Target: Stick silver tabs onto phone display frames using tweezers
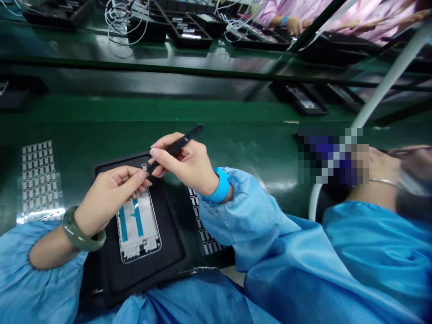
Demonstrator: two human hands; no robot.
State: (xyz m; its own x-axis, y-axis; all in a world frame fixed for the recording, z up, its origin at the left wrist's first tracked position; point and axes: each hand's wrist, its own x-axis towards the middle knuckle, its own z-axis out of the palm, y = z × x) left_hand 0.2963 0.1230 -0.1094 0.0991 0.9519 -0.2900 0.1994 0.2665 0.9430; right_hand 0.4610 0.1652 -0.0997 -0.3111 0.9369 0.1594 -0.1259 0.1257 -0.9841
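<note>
My right hand (pixel 184 164) grips a pair of black tweezers (pixel 185 140) like a pen, with the tips pointing down to the left. My left hand (pixel 116 191) is pinched close to those tips; what lies between its fingertips is too small to make out. A small pale, rectangular piece (pixel 144 166) shows just above the left fingertips. Beneath both hands lies a silver phone frame (pixel 148 220) with blue strips on its inner face, its upper part covered by my hands. It rests in a black padded tray (pixel 172 252).
A sheet of small grey stickers (pixel 38 180) lies at left, another sticker sheet (pixel 202 225) under my right forearm. At right, a white tube (pixel 357 121) rises beside a co-worker's hand (pixel 381 175). Black trays (pixel 189 33) and white cables (pixel 126 20) fill the back shelf.
</note>
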